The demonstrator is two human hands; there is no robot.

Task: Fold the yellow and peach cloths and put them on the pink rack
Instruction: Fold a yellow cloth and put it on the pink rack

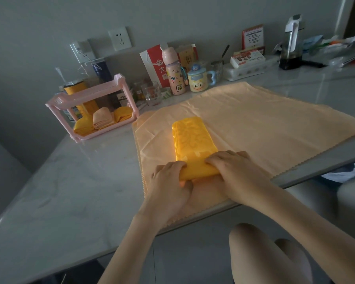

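Observation:
A yellow cloth [192, 140], folded into a long narrow strip, lies on a large peach cloth [264, 124] spread flat on the table. Its near end is rolled or folded up. My left hand [169, 181] grips that near end at its left side, and my right hand [232, 169] grips it at its right side. The pink rack [123, 87] stands at the back left. On its lower shelf sit folded cloths: a yellow one [82, 126], a peach one [103, 117] and another yellow one [122, 113].
Along the wall stand a pink bottle [174, 72], a cartoon mug [199, 78], a glass jar [152, 93], a red-and-white bag [154, 62], an egg carton [248, 68] and a dark jug [290, 50]. The grey table [59, 191] edge runs near my knees.

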